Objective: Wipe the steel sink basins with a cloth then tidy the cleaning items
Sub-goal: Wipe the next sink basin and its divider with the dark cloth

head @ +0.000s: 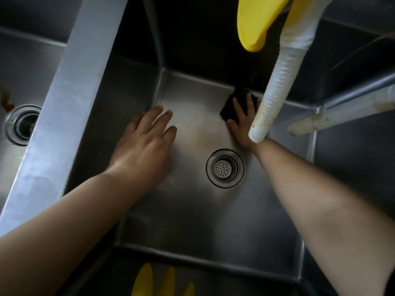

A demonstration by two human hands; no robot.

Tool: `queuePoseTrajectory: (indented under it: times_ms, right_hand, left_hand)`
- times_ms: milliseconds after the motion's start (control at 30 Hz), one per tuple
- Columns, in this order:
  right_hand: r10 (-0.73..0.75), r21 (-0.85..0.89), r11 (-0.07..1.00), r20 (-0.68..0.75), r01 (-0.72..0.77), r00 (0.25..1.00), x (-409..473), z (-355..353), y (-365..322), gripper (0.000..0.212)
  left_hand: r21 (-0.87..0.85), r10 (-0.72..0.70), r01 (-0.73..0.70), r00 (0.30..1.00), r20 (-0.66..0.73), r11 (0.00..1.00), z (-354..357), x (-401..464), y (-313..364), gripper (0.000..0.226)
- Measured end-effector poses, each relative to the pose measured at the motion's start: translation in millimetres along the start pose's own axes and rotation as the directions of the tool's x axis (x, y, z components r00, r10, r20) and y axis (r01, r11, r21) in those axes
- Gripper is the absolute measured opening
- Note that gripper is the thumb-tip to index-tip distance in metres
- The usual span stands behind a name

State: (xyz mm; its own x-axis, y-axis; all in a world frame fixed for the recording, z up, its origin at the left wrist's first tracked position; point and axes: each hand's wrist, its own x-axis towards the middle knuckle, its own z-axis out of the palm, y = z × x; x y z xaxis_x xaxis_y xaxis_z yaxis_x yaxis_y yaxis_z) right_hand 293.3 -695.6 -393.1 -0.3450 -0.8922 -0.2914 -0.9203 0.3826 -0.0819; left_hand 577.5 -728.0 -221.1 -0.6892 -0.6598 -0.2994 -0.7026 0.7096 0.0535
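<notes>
Both hands work inside the middle steel sink basin [192, 210]. Right hand [241, 122], fingers spread flat, presses a dark, square cleaning cloth [229, 107] against the basin floor in the far corner, where floor meets back wall; the cloth lies under the fingers, pinned rather than gripped. Left hand [145, 142] hovers or rests open on the floor left of centre, fingers loosely apart, holding nothing; whether the palm touches the steel cannot be told. Round perforated steel drain strainer [225, 168] sits between the two forearms, near the right wrist.

Risks, as judged: the white corrugated plastic hose [277, 86] hangs directly over the right wrist, its open end just beside the forearm, so a wide stroke would likely knock it or snag the arm. Flat pressure alone may let the cloth slip out during a fast pull, and the corner seam may be missed if the fingers do not reach the fold.

Surroundings: a yellow plastic object [256, 20], of unclear identity, overhangs the far side beside the hose. A broad steel divider [64, 116] separates this basin from the left basin, whose round drain [22, 124] shows brownish staining nearby. A second pale tube [320, 119] lies across the right partition. Yellow rubber glove fingers [156, 280] protrude at the near edge, awaiting tidying.
</notes>
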Motion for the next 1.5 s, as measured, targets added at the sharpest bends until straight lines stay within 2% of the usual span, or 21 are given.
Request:
queuePoseTrajectory:
  times_ms: [100, 200, 333, 433, 500, 567, 633, 700, 867, 1000, 1067, 1133, 1400, 1500]
  right_hand:
    - [0.177, -0.024, 0.984, 0.019, -0.176, 0.984, -15, 1, 50, 0.066]
    - [0.36, 0.033, 0.933, -0.02, -0.359, 0.933, -55, 4, 88, 0.065]
    - [0.296, -0.017, 0.954, -0.065, -0.298, 0.953, -122, 19, 90, 0.065]
    - [0.268, -0.073, 0.961, -0.011, -0.268, 0.963, -173, 30, 60, 0.066]
    - [0.092, -0.072, 0.993, 0.02, -0.09, 0.996, -204, 36, 38, 0.066]
    - [-0.164, -0.112, 0.979, 0.069, 0.171, 0.984, -229, 40, 21, 0.074]
    - [-0.38, -0.141, 0.906, 0.15, 0.4, 0.913, -245, 43, 4, 0.076]
    - [-0.539, -0.123, 0.816, 0.192, 0.565, 0.82, -251, 45, -13, 0.067]
    - [-0.793, -0.084, 0.572, 0.197, 0.816, 0.576, -239, 45, -61, 0.052]
    - [-0.866, -0.084, 0.459, 0.181, 0.885, 0.466, -216, 47, -98, 0.052]
    - [-0.866, -0.1, 0.459, 0.171, 0.883, 0.47, -201, 47, -114, 0.054]
    - [-0.852, -0.1, 0.498, 0.126, 0.861, 0.507, -186, 46, -129, 0.056]
    - [-0.645, -0.008, 0.764, 0.027, 0.645, 0.764, -122, 35, -179, 0.061]
    - [-0.567, 0.036, 0.823, -0.013, 0.567, 0.823, -105, 30, -186, 0.061]
  left_hand:
    - [0.019, 0.027, -0.027, 0.999, -0.018, 0.999, 1, -1, 2, 0.054]
    - [0.019, 0.048, -0.047, 0.995, -0.085, 0.999, -3, -5, 2, 0.049]
    - [0.043, 0.059, -0.053, 0.986, -0.157, 0.998, -14, -13, -3, 0.042]
    - [0.076, 0.089, -0.072, 0.965, -0.248, 0.994, -23, -24, -15, 0.038]
    - [0.077, 0.091, -0.07, 0.946, -0.311, 0.995, -29, -35, -23, 0.036]
    - [0.056, 0.105, -0.09, 0.924, -0.368, 0.994, -36, -47, -29, 0.035]
    - [0.057, 0.155, -0.144, 0.896, -0.417, 0.988, -42, -59, -34, 0.035]
    - [0.065, 0.181, -0.17, 0.88, -0.44, 0.983, -45, -70, -39, 0.039]
    - [0.018, 0.05, -0.046, 0.903, -0.427, 0.999, -40, -77, -51, 0.045]
    - [0.003, 0.005, -0.004, 0.908, -0.419, 1.0, -31, -73, -55, 0.05]
    - [-0.006, -0.001, -0.002, 0.903, -0.43, 1.0, -29, -72, -56, 0.047]
    - [-0.014, -0.001, -0.005, 0.904, -0.428, 1.0, -29, -72, -57, 0.044]
    - [0.03, 0.019, -0.008, 0.92, -0.391, 1.0, -30, -71, -59, 0.037]
    - [0.021, 0.018, -0.011, 0.923, -0.384, 1.0, -30, -72, -60, 0.034]
